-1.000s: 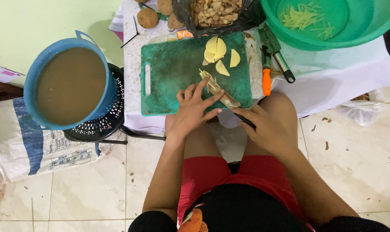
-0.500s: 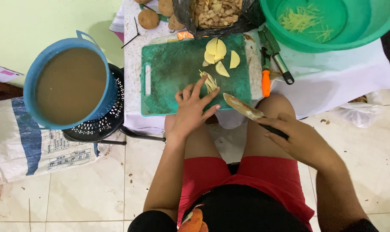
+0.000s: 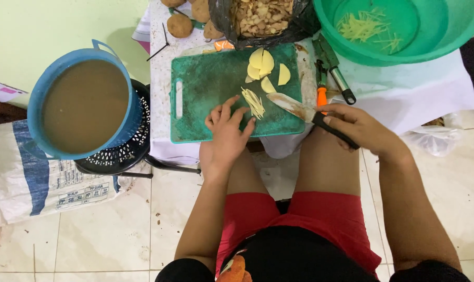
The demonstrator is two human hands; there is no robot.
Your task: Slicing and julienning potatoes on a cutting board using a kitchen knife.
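Your right hand (image 3: 360, 125) is closed around the knife (image 3: 299, 110), blade lying on the green cutting board (image 3: 205, 83). Your left hand (image 3: 226, 133), fingers spread, touches the cut potato strips (image 3: 255, 102). Several slices (image 3: 266, 68) wait uncut; some strips already lie in the green basin (image 3: 456, 36).

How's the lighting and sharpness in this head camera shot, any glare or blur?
Head view: soft, even light; the left hand throws a faint shadow on the green cutting board; the knife in the right hand looks sharp, no motion blur; slight sheen on the floor tiles.
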